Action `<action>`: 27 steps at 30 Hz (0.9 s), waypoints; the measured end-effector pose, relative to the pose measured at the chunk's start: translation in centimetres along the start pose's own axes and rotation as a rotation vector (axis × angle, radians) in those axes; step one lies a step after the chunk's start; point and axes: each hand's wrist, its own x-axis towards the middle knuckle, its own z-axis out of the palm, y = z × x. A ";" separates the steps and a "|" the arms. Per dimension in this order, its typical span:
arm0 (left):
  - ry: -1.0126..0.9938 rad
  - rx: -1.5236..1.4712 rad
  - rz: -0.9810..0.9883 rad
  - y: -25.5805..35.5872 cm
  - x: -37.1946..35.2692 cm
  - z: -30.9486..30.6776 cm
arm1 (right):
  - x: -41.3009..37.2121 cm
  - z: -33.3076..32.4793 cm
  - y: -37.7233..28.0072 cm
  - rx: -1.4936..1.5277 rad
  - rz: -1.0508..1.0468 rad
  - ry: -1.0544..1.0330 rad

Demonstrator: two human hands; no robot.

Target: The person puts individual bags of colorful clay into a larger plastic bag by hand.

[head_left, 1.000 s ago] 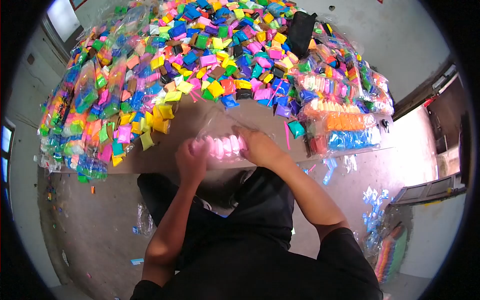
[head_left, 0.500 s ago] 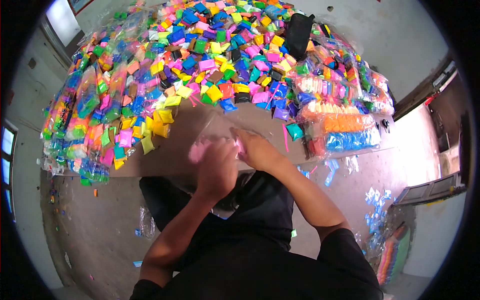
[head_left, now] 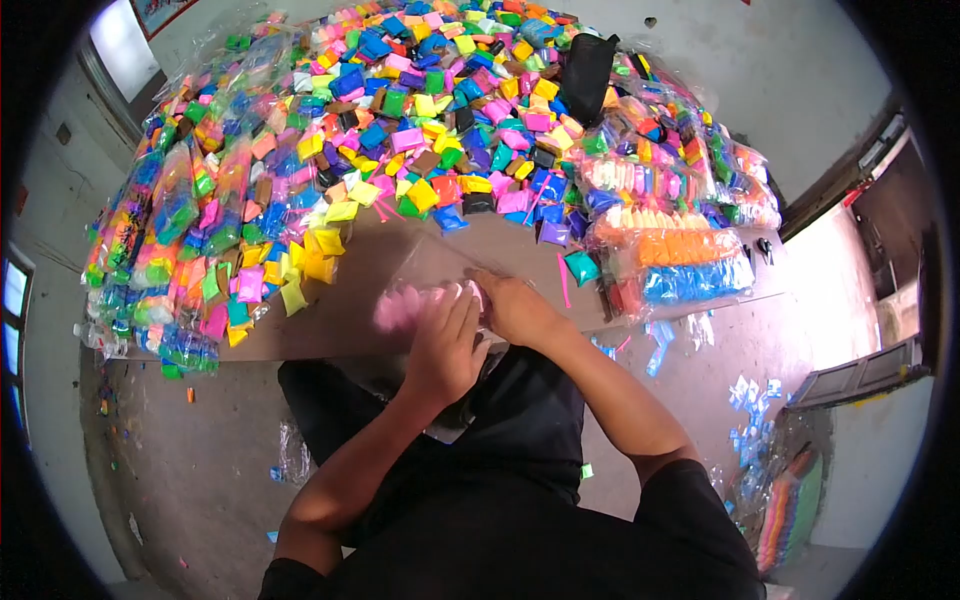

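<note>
A clear plastic bag (head_left: 425, 258) holding a row of pale pink packets (head_left: 400, 308) lies on the table near its front edge. My left hand (head_left: 450, 345) rests over the row, its fingers stretched out across the right-hand packets. At the row's right end, my right hand (head_left: 515, 308) grips the bag with curled fingers; its fingertips are partly hidden. Part of the bag hangs over the table edge toward my lap, below my left hand.
A big heap of small coloured packets (head_left: 420, 140) covers the back of the table (head_left: 330, 325). Filled clear bags stack at the left and right, with an orange row (head_left: 690, 245) and a blue row (head_left: 700, 280). A black pouch (head_left: 588, 78) lies on the heap. Scraps (head_left: 755, 410) litter the floor.
My left hand has gone from a blurred, closed-looking shape to stretched fingers lying over the pink packets. My right hand stays at the row's right end.
</note>
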 end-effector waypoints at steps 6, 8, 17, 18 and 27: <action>0.021 -0.051 0.011 -0.2 -0.3 0.0 | 0.1 -0.1 -0.9 0.043 -0.060 -0.007; 0.015 -0.033 0.016 -0.3 -0.4 0.2 | 0.1 0.2 -0.7 0.071 -0.042 0.004; 0.009 -0.015 0.030 -0.6 -0.2 -0.2 | -0.6 -0.6 -1.1 -0.026 -0.081 0.053; 0.032 -0.025 0.037 -0.6 -0.1 -0.3 | -0.7 -1.1 -1.5 -0.027 -0.082 0.054; 0.043 -0.017 0.062 -0.3 0.6 -0.6 | -2.2 -3.5 -2.7 -0.033 -0.073 0.072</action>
